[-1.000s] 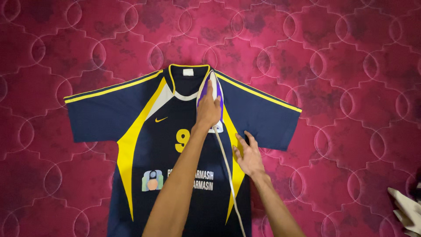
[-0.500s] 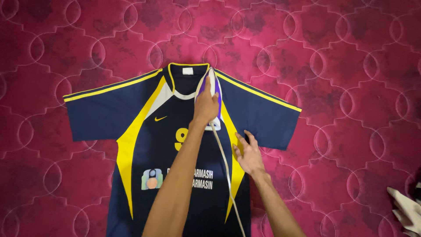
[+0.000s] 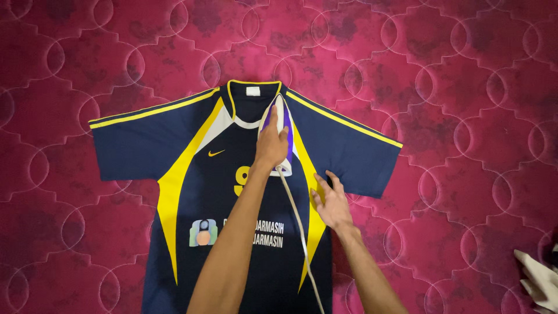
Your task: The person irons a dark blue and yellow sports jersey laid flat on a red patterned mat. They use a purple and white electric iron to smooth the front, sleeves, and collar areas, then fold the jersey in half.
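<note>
iron: white and purple plastic clothes iron [image 3: 283,131], sole flat on the jersey's chest, nose at 12 o'clock just below the collar, heel at 6
L hand: left hand [image 3: 272,144] wrapped round the iron's handle from above, fingers closed on it, forearm runs in from 6 o'clock across the shirt front
R hand: right hand [image 3: 332,203] flat, palm down, fingers spread, nothing held; presses the jersey at approx 4 o'clock of the iron, near the armpit seam, apart from the iron
cord: thin white power cord [image 3: 299,227] leaves the iron's heel, runs down toward 6 o'clock between the two forearms, off frame at the bottom
jersey: navy short-sleeved sports jersey with yellow side panels and yellow shoulder piping [image 3: 180,145], laid front up, sleeves out at 9 and 3, collar at 12, hem cut off by the frame at 6; yellow numeral and white lettering on the chest partly hidden by the L arm
surface: magenta quilted mattress with stitched lobed pattern [image 3: 453,70] under everything, fills the view
misc: pale crumpled cloth [image 3: 537,282] at 4 o'clock frame edge, well apart from the jersey, kind unclear
</note>
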